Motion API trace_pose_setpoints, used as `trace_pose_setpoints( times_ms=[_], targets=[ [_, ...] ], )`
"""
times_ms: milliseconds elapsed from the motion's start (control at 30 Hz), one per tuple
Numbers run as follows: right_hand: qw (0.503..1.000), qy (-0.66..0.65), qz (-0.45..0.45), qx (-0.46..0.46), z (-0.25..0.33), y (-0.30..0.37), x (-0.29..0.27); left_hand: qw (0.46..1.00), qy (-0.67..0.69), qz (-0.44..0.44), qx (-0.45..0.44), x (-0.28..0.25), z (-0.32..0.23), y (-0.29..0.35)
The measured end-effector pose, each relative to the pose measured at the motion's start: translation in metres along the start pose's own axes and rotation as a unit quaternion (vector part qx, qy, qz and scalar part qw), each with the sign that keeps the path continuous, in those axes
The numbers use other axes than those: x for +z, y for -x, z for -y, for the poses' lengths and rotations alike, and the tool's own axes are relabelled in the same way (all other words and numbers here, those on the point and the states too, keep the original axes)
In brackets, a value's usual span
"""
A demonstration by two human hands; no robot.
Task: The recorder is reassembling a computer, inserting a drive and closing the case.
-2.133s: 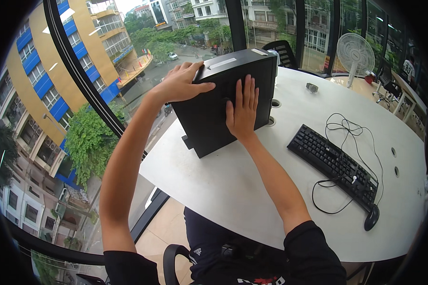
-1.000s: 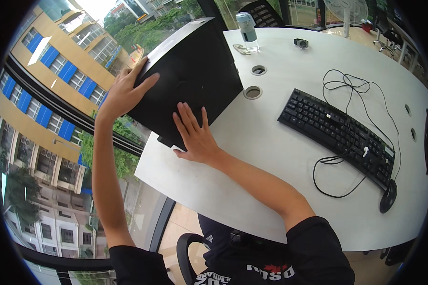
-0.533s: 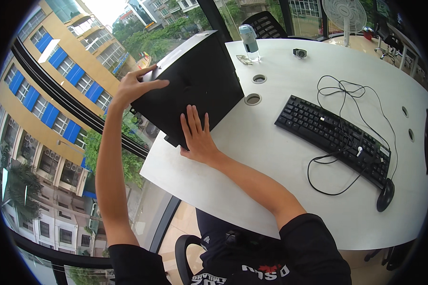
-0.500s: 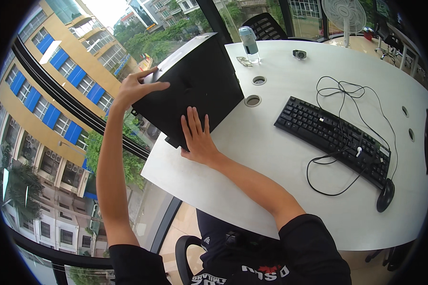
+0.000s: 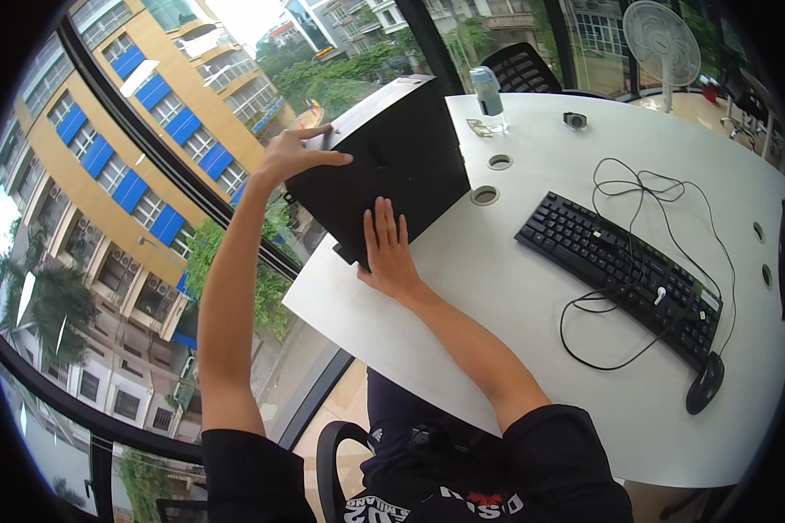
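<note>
A black computer case (image 5: 418,148) stands upright at the desk's left edge, by the window. My left hand (image 5: 296,159) grips its upper near corner, thumb on the black side panel and fingers over the pale top. Lower on the same panel my right hand (image 5: 390,253) lies flat, fingers stretched out and pointing up. Nothing is held in that hand. The case's far side is hidden.
On the white desk (image 5: 462,296) lie a black keyboard (image 5: 619,270) with a tangled cable, a white earbud (image 5: 661,293) and a black mouse (image 5: 704,383). A bottle (image 5: 488,96) and a small dark watch-like object (image 5: 574,120) are behind. A fan (image 5: 662,44) stands beyond.
The whole view has shifted, so the desk and case appear further right and slightly lower. Both hands keep nearly the same places on the case.
</note>
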State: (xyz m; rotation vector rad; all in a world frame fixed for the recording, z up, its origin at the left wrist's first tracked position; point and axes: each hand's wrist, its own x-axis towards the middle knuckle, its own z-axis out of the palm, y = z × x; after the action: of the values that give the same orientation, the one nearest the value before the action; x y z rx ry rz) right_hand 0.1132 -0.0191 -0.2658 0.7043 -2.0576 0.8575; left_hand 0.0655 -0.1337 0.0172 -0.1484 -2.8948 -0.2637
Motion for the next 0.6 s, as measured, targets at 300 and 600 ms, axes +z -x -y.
trace_pose_setpoints(
  times_ms=[300,600],
  targets=[
    [1.000,0.009,0.023,0.000,0.003,0.003,0.003,0.997,0.057,0.045,-0.012,0.001,0.007,-0.005],
    [0.978,-0.135,-0.121,0.107,-0.038,-0.002,-0.018,0.885,0.464,-0.002,-0.039,0.031,0.091,0.001]
  ],
)
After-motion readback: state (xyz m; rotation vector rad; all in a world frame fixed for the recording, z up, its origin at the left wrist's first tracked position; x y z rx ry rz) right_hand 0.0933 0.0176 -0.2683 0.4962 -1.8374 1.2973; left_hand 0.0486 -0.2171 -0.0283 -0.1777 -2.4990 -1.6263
